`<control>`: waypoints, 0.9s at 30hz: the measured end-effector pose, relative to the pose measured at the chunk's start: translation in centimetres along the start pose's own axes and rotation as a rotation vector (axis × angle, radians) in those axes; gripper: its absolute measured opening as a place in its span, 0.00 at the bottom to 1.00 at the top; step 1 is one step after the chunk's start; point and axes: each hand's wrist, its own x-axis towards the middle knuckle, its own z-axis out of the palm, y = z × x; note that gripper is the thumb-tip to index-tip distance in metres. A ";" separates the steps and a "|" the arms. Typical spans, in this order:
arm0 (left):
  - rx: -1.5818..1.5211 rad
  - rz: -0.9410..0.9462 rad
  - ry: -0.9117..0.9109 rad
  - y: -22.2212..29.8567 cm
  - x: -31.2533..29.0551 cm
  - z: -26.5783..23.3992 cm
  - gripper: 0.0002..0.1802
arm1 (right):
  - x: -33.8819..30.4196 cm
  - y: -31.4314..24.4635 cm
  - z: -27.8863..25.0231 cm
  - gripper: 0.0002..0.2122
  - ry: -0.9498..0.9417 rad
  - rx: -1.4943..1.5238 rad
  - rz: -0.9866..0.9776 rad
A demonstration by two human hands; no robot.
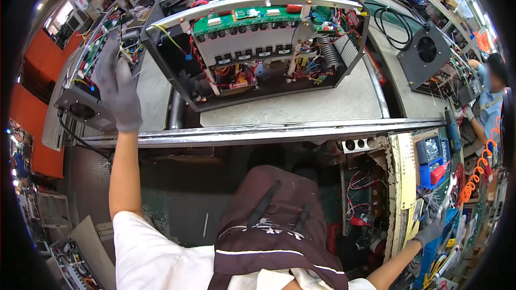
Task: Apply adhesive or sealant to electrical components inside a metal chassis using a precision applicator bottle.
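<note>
My left hand (119, 94), in a grey glove, is raised at the left with its fingers stretched out and holds nothing. It is over the edge of an open dark-cased electronic unit with a fan (80, 108). My right hand (431, 230), also gloved, is low at the right among the hand tools on a side bench. Its fingers look closed around something among the tools that is too small to make out. Straight ahead, a large open metal chassis (188, 88) stands on the work surface, showing a green circuit board (247, 22), coloured wires and a coil (329, 53).
A metal rail (269, 131) edges the conveyor in front of me. Another fan unit (427, 53) with a black cable sits at the right. Blue bins (431, 174), an electric screwdriver (452, 131) and an orange coiled hose (477, 174) are nearby. A person (490, 99) works at far right.
</note>
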 end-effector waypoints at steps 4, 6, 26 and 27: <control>-0.083 -0.027 -0.011 -3.8 2.5 1.3 0.18 | 3.2 5.0 -3.2 0.16 0.138 -0.003 0.224; -0.136 -0.012 -0.017 -4.4 2.7 3.2 0.16 | 6.6 9.3 -4.3 0.16 0.158 0.063 0.269; 0.059 0.094 0.117 -5.1 2.6 7.0 0.10 | 11.9 9.3 0.7 0.19 0.056 -0.872 -0.153; 0.068 0.088 0.132 -5.3 2.4 7.1 0.10 | 11.3 7.8 1.4 0.20 0.087 -0.859 -0.319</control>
